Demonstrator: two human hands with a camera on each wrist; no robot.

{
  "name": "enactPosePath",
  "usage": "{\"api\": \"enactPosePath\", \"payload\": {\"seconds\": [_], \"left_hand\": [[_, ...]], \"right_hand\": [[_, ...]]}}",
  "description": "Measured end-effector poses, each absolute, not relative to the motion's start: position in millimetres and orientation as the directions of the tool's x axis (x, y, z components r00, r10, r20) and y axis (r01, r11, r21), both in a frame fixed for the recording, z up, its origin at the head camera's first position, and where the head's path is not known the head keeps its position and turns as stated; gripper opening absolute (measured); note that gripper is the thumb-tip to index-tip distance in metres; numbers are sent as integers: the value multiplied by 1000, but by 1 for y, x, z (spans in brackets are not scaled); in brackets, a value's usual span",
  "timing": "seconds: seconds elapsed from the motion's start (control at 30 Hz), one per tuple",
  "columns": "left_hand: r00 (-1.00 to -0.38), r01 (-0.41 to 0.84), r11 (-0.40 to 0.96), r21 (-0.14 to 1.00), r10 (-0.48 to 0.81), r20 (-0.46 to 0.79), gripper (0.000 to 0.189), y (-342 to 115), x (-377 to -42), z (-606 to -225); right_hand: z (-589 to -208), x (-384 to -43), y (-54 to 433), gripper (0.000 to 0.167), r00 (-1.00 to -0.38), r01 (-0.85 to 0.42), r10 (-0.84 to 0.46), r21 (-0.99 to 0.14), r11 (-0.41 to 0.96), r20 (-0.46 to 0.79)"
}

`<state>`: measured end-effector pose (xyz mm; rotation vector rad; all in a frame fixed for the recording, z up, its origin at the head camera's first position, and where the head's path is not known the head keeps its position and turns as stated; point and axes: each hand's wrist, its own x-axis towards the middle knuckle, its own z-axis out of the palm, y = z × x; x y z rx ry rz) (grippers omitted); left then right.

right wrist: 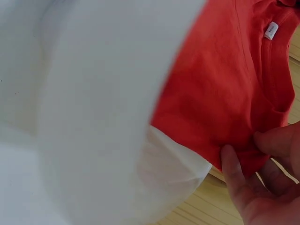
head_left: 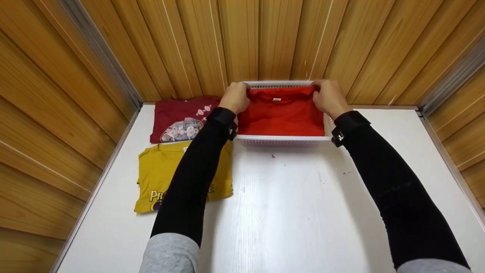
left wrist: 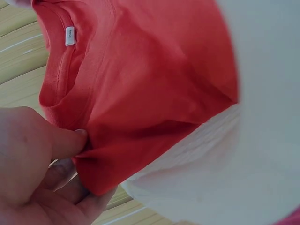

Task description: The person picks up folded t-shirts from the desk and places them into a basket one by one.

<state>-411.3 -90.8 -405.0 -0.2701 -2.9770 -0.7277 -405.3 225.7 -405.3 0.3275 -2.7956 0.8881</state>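
Note:
A folded red T-shirt with a small white neck label lies within the white plastic basket against the back wall. My left hand pinches the shirt's left shoulder corner between thumb and fingers, plain in the left wrist view, where the shirt fills the middle. At the opposite shoulder corner my right hand pinches the fabric, its thumb and fingertips on the cloth in the right wrist view. Both hands are at the basket's far corners. The basket's near wall shows as a blurred white band in both wrist views.
Left of the basket lies a folded dark red T-shirt with a floral print. In front of it is a folded yellow T-shirt, partly hidden by the left sleeve. Wood-panelled walls border the white table.

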Motion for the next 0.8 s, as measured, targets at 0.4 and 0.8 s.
{"api": "enactPosePath", "payload": {"seconds": [0.4,0.8], "left_hand": [[-964,246,898,364,190,185,38,-91,-411,-408],[-888,417,819,395,459,-14,25,-82,-354,-405]], "right_hand": [[-420,-410,232,48,-941,-331,-247,-493,804,230],[-405,-353,235,31,-891,-384,-449,-422,821,-62]]}}
